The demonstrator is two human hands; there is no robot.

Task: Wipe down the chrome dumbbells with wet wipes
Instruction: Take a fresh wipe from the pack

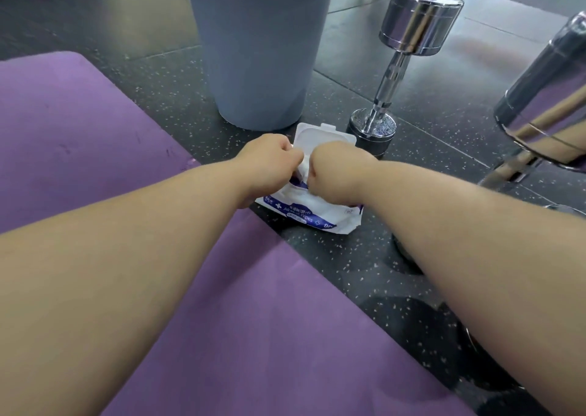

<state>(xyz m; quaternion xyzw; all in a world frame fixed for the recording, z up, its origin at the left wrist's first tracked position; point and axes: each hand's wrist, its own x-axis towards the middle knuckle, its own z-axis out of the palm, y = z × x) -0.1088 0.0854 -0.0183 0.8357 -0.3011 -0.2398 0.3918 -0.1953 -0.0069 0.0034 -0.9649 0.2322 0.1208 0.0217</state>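
A white and purple pack of wet wipes point(312, 214) lies on the dark speckled floor with its plastic lid point(320, 134) flipped up. My left hand point(269, 163) and my right hand point(336, 171) are both over the pack's opening, fingers curled down onto it. A bit of white wipe point(305, 166) shows between the two hands; the fingertips themselves are hidden. One chrome dumbbell point(393, 69) stands on end just right of the pack. A second chrome dumbbell point(545, 111) stands at the right edge, close to the camera.
A grey-blue bin point(260, 50) stands right behind the pack. A purple mat point(222, 304) covers the floor on the left and under my arms. The floor point(444, 130) is dark rubber tile with light specks.
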